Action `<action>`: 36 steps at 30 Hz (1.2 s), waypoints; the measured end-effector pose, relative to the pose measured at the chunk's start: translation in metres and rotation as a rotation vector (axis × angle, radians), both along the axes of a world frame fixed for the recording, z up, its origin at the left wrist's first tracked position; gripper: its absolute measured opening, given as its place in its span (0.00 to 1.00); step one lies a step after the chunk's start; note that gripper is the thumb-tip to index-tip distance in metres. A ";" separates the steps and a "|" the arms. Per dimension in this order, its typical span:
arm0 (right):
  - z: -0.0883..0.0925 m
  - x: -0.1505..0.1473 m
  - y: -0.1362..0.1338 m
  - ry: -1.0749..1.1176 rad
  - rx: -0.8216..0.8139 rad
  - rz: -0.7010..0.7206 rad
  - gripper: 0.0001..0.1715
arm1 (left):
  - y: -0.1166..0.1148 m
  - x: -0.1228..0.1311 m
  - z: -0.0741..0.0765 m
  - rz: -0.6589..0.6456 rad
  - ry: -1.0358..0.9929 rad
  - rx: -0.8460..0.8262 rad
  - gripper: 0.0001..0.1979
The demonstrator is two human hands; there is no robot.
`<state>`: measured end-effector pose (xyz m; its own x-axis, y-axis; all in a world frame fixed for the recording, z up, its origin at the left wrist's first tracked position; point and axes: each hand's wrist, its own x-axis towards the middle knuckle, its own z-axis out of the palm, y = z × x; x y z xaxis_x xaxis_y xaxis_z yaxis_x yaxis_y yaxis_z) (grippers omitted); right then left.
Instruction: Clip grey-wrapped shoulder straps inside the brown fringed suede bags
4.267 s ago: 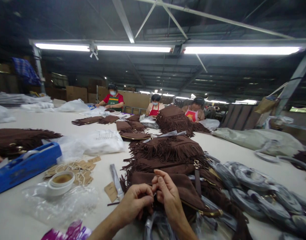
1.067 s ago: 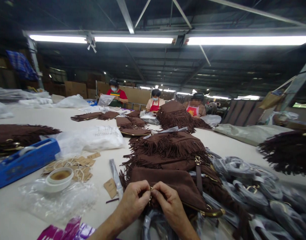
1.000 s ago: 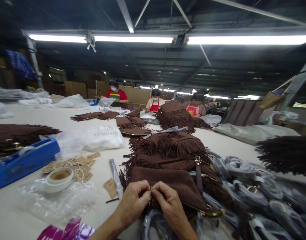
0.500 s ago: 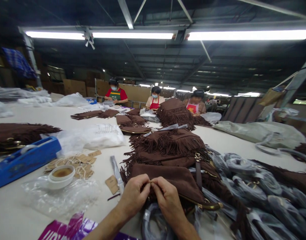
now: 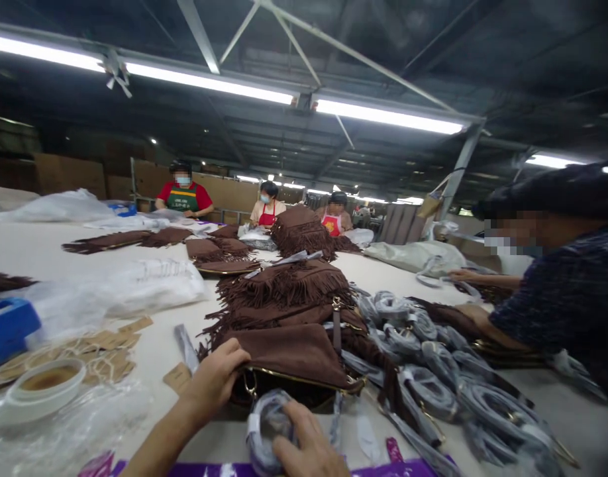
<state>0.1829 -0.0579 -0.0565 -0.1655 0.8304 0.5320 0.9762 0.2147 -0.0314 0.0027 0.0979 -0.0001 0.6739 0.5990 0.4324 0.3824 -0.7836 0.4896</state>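
My left hand (image 5: 215, 376) grips the left corner of a brown fringed handbag (image 5: 289, 351), by its gold zipper edge. The bag's zipped mouth gapes towards me, dark inside. Close to my left fingers hangs a metal clasp (image 5: 250, 382). With its fingers curled, my right hand (image 5: 308, 445) holds a coiled strap (image 5: 264, 430) wrapped in clear plastic, just below the bag's opening. Beneath lies a purple plastic bag (image 5: 199, 470). A brown paper tag (image 5: 177, 377) rests left of the handbag.
More wrapped coiled straps (image 5: 433, 391) are heaped on the right, beside a co-worker (image 5: 557, 298) leaning in. Brown fringed bags (image 5: 304, 232) pile up behind. On the left are a white tub (image 5: 46, 387), paper tags (image 5: 110, 341), clear plastic and a blue tape dispenser (image 5: 10, 331). Several people sit across the table.
My hands, pinched together before, have parted: the left is on the bag's corner, the right on the coiled strap. The view has turned right, bringing a co-worker into sight.
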 end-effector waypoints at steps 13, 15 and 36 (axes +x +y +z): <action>0.022 0.019 0.052 0.028 -0.123 -0.192 0.20 | -0.009 -0.006 0.005 -0.021 0.106 -0.027 0.14; 0.033 0.040 0.041 0.164 -0.196 0.059 0.19 | -0.009 -0.008 0.003 -0.013 0.235 -0.064 0.16; 0.070 0.115 0.024 -0.338 -0.183 -0.040 0.19 | -0.104 0.150 0.013 0.341 0.336 -0.377 0.18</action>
<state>0.2974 -0.0339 0.0139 -0.2714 0.9160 0.2953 0.9456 0.1966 0.2592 0.1531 -0.0060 0.0125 0.4802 0.8754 -0.0550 0.7630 -0.3860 0.5184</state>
